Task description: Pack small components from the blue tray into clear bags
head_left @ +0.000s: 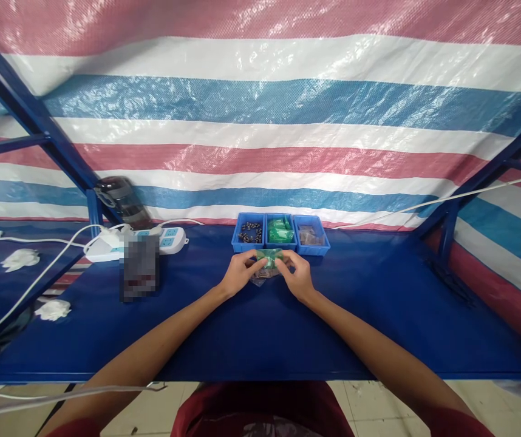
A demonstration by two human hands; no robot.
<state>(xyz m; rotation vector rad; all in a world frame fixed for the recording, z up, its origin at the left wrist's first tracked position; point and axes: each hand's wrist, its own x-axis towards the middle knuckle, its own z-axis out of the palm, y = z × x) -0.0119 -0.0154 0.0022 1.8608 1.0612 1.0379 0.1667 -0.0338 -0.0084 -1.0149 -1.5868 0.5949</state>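
My left hand (241,272) and my right hand (296,273) meet over the table, each with thumb and fingers pinched on a small green plastic bag (270,257). A clear plastic bag (259,278) with brownish contents shows just below it, between the hands; whether the two are joined I cannot tell. Right behind the hands stand three blue bins in a row. Small dark parts lie in the left bin (250,247), green bags (280,230) fill the middle one, and clear bags (310,235) with brownish contents are in the right one.
On the blue table (260,340), a white power strip (172,241) with cables stands at the left, by a blurred dark object (140,267) and a dark bottle (125,201). Crumpled white tissues (53,309) lie farther left. Blue frame posts and striped sheeting (288,103) enclose the table.
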